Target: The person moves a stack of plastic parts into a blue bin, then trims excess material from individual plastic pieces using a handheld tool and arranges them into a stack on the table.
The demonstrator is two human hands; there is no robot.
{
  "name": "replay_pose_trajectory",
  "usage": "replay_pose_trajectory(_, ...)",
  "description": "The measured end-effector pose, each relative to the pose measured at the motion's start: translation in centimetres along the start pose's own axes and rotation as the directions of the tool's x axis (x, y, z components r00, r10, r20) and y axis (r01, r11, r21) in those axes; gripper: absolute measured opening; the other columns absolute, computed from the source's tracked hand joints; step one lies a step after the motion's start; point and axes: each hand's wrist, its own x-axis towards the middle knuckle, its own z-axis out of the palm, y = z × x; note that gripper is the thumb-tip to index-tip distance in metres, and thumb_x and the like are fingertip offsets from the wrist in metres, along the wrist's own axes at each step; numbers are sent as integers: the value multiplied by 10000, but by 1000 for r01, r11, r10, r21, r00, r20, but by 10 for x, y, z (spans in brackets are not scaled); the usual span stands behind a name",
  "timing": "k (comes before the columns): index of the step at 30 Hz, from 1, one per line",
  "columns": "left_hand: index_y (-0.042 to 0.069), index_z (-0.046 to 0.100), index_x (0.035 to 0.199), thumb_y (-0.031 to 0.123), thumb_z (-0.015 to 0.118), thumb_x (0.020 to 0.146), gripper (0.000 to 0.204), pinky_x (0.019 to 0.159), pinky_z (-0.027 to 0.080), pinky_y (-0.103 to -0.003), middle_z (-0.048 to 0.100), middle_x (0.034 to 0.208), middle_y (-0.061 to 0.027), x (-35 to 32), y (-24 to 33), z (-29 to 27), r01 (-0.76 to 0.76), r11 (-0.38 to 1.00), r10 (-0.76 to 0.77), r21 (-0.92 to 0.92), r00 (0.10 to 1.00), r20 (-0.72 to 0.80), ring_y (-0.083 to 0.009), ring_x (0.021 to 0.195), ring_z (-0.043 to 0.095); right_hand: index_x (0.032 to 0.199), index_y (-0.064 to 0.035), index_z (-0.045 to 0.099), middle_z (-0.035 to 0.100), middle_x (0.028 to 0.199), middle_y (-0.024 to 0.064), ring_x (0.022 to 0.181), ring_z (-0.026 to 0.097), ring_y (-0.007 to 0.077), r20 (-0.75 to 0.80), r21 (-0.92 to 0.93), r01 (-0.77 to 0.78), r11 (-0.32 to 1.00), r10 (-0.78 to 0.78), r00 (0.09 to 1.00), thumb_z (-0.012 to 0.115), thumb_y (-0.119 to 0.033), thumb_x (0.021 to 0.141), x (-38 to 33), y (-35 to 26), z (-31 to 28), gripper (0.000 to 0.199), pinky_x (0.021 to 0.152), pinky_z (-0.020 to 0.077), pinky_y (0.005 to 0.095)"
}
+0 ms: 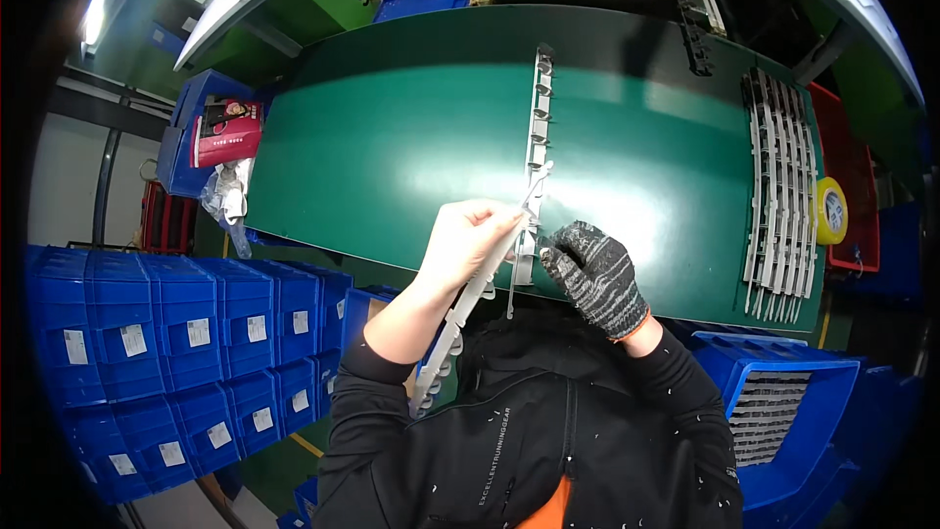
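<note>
- In the head view, a pale strip with clips along one side (pixel 460 318) is held in the bare left hand (pixel 460 245), thumb and fingers closed near its upper end at the frame's centre.
- The strip's lower part is left hanging past the edge of the bench (pixel 392 157), toward the lower left; with the grip placed at one end only, it could be tipped or twisted loose.
- Its clips could be caught on the black sleeve (pixel 377 392) if the forearm were drawn inward.
- The gloved right hand (pixel 592 279) is seen half curled, just right of centre; whether anything is pinched in its fingertips cannot be told. A small part could be fumbled there, since feel is dulled by the knit glove.
- A second strip (pixel 539 122) is laid upright in the frame, from upper centre down to the hands; it could be knocked askew by a knuckle.
- A thin pale piece (pixel 536 184) is seen across it, and could be snagged or bent by a sideways pull.
- At the right, strips in a close row (pixel 780 186) could be tangled if one were dragged out carelessly.
</note>
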Motion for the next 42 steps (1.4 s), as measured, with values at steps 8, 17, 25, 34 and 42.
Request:
replay_pose_trajectory(8,-25,638,894,205,601,842,239,494,442,-200,596,687,-36,1,-10,6,102,991,-96,-91,993,75,-72,530,539,878,-39,624,610,791,153,708,579,323,106,32,-122,992,118,987,608,-199,785,-5,4,4,186,623,457,384)
replay_pose_trajectory(17,-23,617,856,207,597,843,232,450,454,-182,587,640,-36,3,-12,10,155,981,-138,-119,980,144,-68,481,544,855,-29,623,613,769,147,682,584,316,77,3,-79,997,79,994,612,-204,782,-8,8,-3,190,610,461,382)
replay_pose_trajectory(25,10,611,802,242,574,858,242,360,374,-156,560,544,-9,1,-12,11,191,971,-171,-144,975,140,-51,413,511,795,1,611,596,699,125,598,562,241,-499,16,33,999,-21,867,626,-79,760,-6,11,-17,88,568,444,315)
replay_pose_trajectory(34,22,602,828,282,581,852,262,313,359,-156,562,532,-14,1,-9,17,182,966,-159,-185,978,131,-47,391,511,870,-47,639,602,724,159,656,589,304,135,186,-157,970,133,982,615,-242,794,-6,12,-1,211,587,453,373)
replay_pose_trajectory(42,18,604,837,262,581,855,246,325,373,-155,587,582,-29,2,-12,18,154,973,-133,-170,983,128,-49,411,525,881,-29,652,584,668,114,577,557,216,74,193,-81,978,68,995,630,-160,787,-6,13,-2,163,547,432,308)
